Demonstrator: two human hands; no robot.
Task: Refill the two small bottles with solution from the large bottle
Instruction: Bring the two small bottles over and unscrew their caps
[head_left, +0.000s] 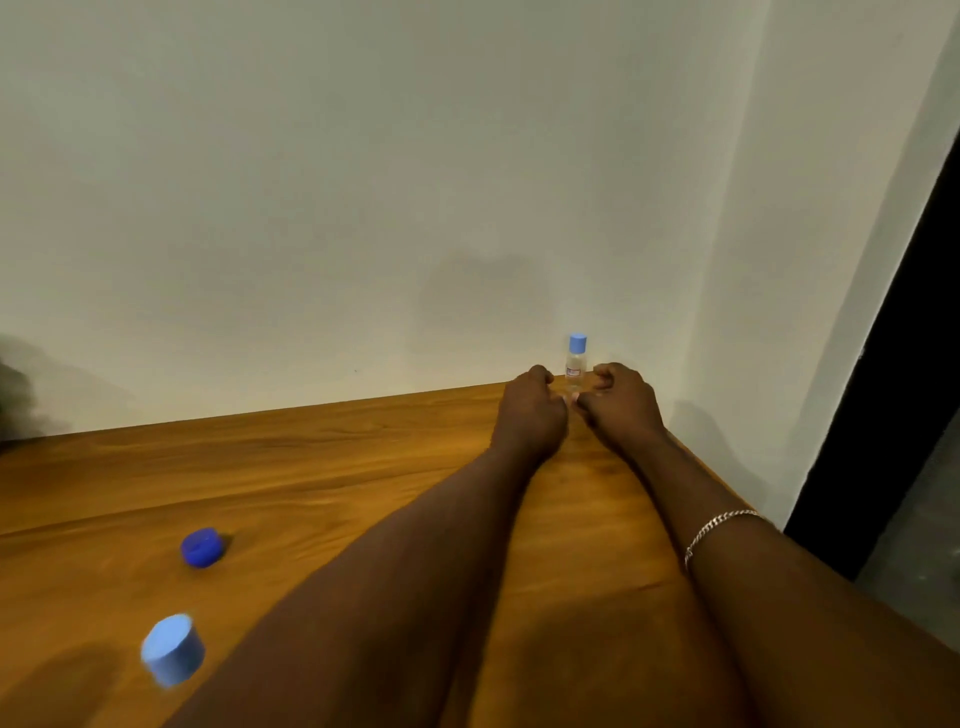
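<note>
A small clear bottle (575, 366) with a light blue cap stands upright at the far right of the wooden table (311, 467), close to the wall. My left hand (530, 410) and my right hand (621, 402) reach out to it, one on each side, fingers curled. Their thumbs meet in front of the bottle's base and hide it. Whether either hand grips the bottle I cannot tell. A dark blue cap (201, 546) and a larger light blue cap (172, 649) lie loose at the near left. No large bottle or second small bottle is in view.
A plain white wall (363, 182) runs along the table's far edge. The table's right edge (737, 499) drops off beside my right forearm, with a dark floor and a black vertical strip beyond. A silver bracelet (717, 527) sits on my right wrist.
</note>
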